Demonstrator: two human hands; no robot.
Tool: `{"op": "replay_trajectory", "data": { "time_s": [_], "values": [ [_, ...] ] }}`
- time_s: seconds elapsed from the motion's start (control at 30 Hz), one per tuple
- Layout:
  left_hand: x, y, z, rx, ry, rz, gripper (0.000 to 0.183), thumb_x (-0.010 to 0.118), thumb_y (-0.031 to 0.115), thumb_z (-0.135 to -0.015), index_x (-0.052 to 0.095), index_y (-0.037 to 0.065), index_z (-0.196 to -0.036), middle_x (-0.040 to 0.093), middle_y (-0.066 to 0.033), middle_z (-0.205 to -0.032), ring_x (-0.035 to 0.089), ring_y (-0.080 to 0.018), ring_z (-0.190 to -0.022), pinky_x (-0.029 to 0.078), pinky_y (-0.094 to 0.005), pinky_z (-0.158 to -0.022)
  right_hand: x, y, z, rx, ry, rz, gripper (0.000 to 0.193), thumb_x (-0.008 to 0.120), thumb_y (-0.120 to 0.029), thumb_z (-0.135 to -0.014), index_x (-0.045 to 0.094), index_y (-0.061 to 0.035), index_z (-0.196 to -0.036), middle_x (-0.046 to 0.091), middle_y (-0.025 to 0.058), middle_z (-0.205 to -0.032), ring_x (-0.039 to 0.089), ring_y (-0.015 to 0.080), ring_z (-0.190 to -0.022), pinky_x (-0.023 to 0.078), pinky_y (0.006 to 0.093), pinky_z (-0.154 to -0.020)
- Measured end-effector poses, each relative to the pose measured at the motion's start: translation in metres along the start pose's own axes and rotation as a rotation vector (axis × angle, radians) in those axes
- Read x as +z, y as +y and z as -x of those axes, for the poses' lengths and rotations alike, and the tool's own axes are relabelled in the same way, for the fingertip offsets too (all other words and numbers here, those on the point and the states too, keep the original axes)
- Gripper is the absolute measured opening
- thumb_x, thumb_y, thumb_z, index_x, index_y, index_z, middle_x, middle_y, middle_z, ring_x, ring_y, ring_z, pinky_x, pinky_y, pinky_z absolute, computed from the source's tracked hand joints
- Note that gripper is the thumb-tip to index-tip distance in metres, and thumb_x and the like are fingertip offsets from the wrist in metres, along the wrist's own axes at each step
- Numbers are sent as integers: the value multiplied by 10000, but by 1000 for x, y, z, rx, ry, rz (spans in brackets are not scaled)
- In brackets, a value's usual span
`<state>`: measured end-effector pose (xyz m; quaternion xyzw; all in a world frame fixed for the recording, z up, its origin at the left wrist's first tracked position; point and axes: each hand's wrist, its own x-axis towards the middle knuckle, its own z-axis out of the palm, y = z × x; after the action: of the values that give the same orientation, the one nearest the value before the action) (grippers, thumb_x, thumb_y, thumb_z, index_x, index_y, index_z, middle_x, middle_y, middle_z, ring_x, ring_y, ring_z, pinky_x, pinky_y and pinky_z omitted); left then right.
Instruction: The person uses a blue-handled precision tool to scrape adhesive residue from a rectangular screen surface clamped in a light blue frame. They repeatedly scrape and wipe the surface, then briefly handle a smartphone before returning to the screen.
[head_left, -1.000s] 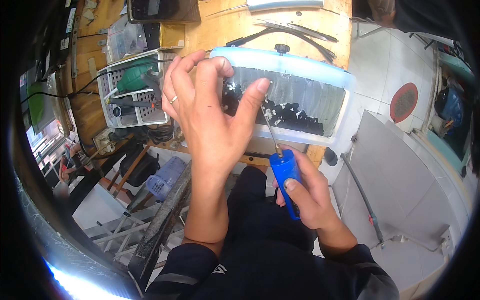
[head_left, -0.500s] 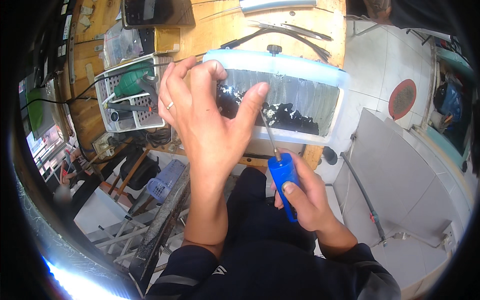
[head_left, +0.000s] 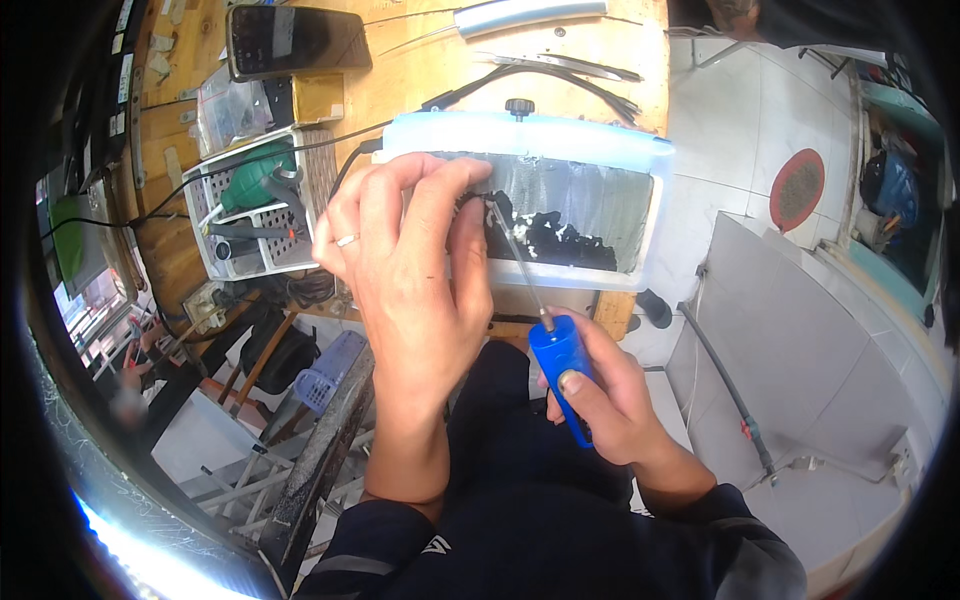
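Gripping the flat-sided, bright blue handle [head_left: 558, 345] of a tool with a thin metal shaft [head_left: 524, 268], the right hand [head_left: 610, 390] is wrapping its fingers around the grip and laying its thumb along the top. The shaft is slanting up and leftward, its tip lying beside the left thumb. The left hand [head_left: 412, 260] is arching over the left end of a rectangular grey panel [head_left: 585, 195], thumb and fingertips curling close together; whether they are pinching anything, I cannot tell. The panel is lying in a pale, translucent plastic tray [head_left: 657, 152] on a wooden table [head_left: 645, 50], with a ragged, shiny black layer [head_left: 565, 245] covering part of its near side. The tool is looking light and stiff, best held by its handle, clear of the shaft. The black layer is seeming thin, soft and easily torn, so a loose edge would be the place to take hold; the panel is appearing rigid and perhaps fragile, safer supported by its edges.
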<state>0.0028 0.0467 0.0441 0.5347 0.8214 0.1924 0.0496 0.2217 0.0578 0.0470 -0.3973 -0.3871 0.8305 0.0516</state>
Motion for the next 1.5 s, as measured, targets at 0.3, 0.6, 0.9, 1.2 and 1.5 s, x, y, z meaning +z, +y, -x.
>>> {"op": "replay_trajectory", "data": {
  "time_s": [0.3,0.6,0.9,1.2,1.5],
  "values": [
    [6,2,0,-64,4,47,276,790,252,-887,709,195,-1144,574,-69,-1207,439,-328,-1257,232,-528,-1110,-5,-4,4,20,27,-16,563,562,-174,-1056,407,36,-1554,659,123,-986,643,130,-724,539,285,-687],
    [10,9,-8,-40,6,-73,323,768,360,-935,672,136,-1146,562,-103,-1192,450,-336,-1242,254,-529,-1114,-7,-3,5,1,64,-26,558,565,-174,-1056,412,33,-1551,657,120,-985,641,125,-729,537,283,-685],
    [-1,5,-7,-27,-55,-30,285,762,244,-926,665,125,-1166,571,-114,-1208,456,-346,-1260,254,-508,-1130,-12,-10,9,51,57,-13,637,556,-228,-1027,368,59,-1563,643,150,-1031,650,165,-759,543,300,-730],
    [2,12,-13,-46,-64,-41,427,807,438,-880,664,151,-1163,509,-134,-1194,430,-377,-1228,229,-603,-1120,-15,-10,13,55,63,-11,629,558,-204,-1023,369,56,-1564,638,157,-1045,650,167,-768,541,304,-742],
    [2,17,-12,-48,-48,-95,394,805,352,-895,637,108,-1155,531,-124,-1155,460,-360,-1198,279,-530,-1095,-17,-2,16,-2,68,-48,564,557,-154,-1057,394,29,-1565,660,129,-999,635,125,-738,534,278,-697]
  ]
}}
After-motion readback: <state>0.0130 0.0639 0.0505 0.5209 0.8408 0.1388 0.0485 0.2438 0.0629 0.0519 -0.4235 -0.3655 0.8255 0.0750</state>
